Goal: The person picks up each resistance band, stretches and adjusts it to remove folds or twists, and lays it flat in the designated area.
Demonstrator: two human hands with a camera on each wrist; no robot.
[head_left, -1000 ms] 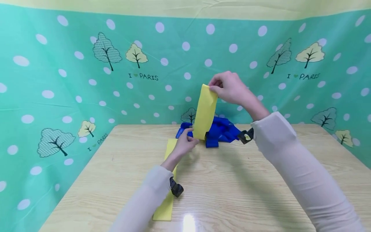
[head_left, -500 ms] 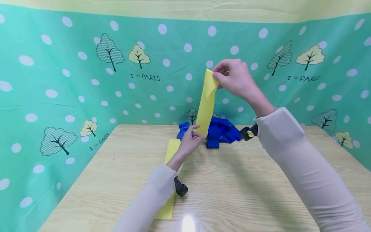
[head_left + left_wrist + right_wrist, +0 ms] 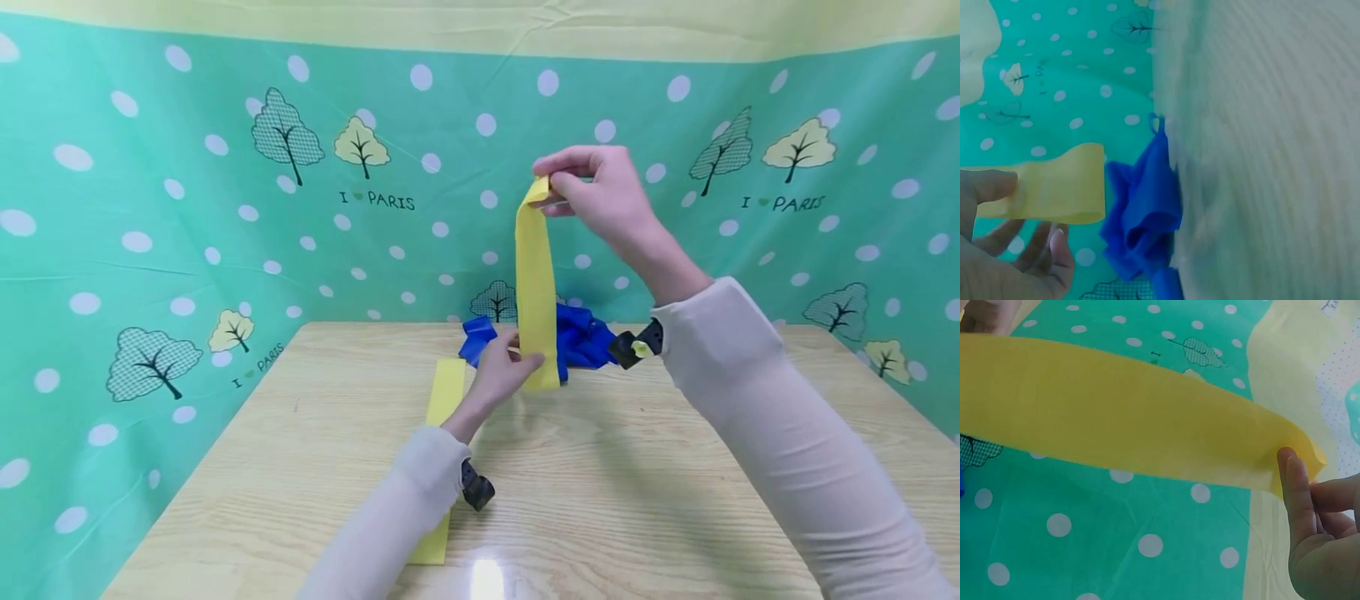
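Nearest, a pale left sleeve (image 3: 382, 525) reaches in from seven o'clock and a pale right sleeve (image 3: 795, 433) from four o'clock, with a small black wrist camera strapped at each cuff; a bright glare spot sits at six o'clock on the wood-grain bench (image 3: 315, 417). Partly covered by the left arm, a flat yellow strip (image 3: 447, 387) lies lengthwise on the bench, its far end at eight o'clock from the left hand (image 3: 501, 362). That hand holds the lower part of a raised yellow strip (image 3: 536, 292), the thumb laid across its near face and the other fingers passing behind; how hard they press cannot be told. From there the strip stands almost straight up, towards twelve o'clock, and its top bends over to the right. The right hand (image 3: 607, 192), at one o'clock from the left, pinches this top end between thumb and fingers. Beyond, near the bench's far edge, a crumpled blue heap (image 3: 588, 337) shows between two and three o'clock from the left hand, partly hidden by the raised strip. Farthest hangs a green dotted cloth (image 3: 390, 233) printed with trees and "PARIS".
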